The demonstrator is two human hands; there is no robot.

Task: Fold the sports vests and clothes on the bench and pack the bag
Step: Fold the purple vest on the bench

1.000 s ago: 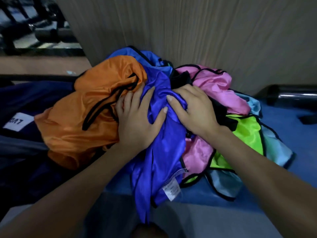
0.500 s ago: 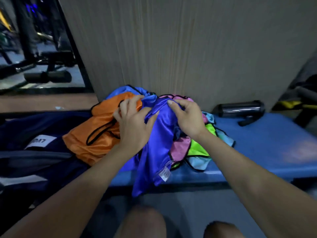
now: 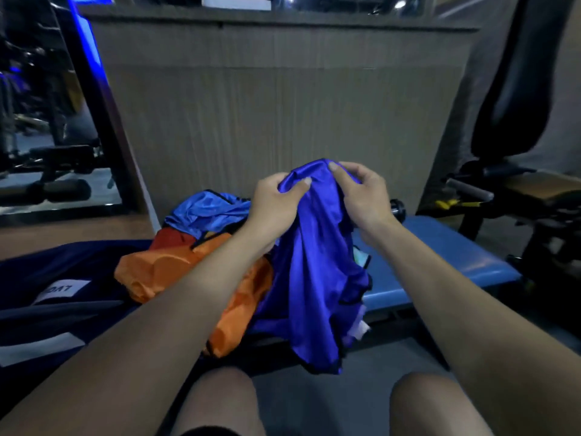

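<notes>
Royal-blue vest (image 3: 317, 262) gripped at top edge by left hand (image 3: 276, 199) and right hand (image 3: 364, 193), frame centre; long axis hung downward over bench (image 3: 440, 256); hands level, equally near.

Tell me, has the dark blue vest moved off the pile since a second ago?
Yes. Both hands lifted the dark blue vest up off the orange vest; it hangs above the blue bench.

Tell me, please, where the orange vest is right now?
In the head view the orange vest lies on the bench, left of the purple vest and under the left forearm, beside the dark bag.
</notes>
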